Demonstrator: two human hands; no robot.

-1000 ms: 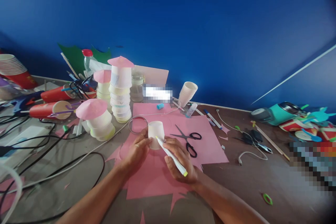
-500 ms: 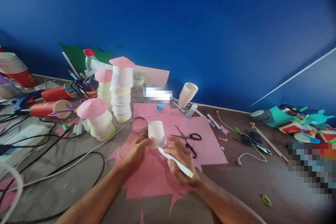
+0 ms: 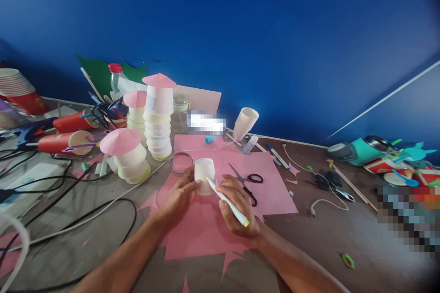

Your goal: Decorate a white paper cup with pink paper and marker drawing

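A white paper cup (image 3: 204,171) stands upside down on the pink paper (image 3: 202,233), its narrow end up. My left hand (image 3: 184,187) grips the cup's left side, thumb across its lower front. In my right hand (image 3: 237,208) is a white marker pen (image 3: 231,206) with a yellow end, its yellow tip at the cup's front. Whether the tip touches the cup I cannot tell. Black-handled scissors (image 3: 245,183) lie spread on the paper just beyond my right hand. A blue pen cap (image 3: 209,139) rests near the paper's far edge.
Left of the paper stand paper-cup towers (image 3: 158,123) with pink cone roofs. A stack of white cups (image 3: 245,123) leans by the blue wall. Cables (image 3: 103,210) cross the left side. At right lie a teal tumbler (image 3: 364,151), wooden sticks (image 3: 350,183) and a green ring (image 3: 348,261).
The marker's tip has moved up from the cup's lower edge to the middle of its front. My right hand has shifted slightly with it, and the cup sits a little straighter.
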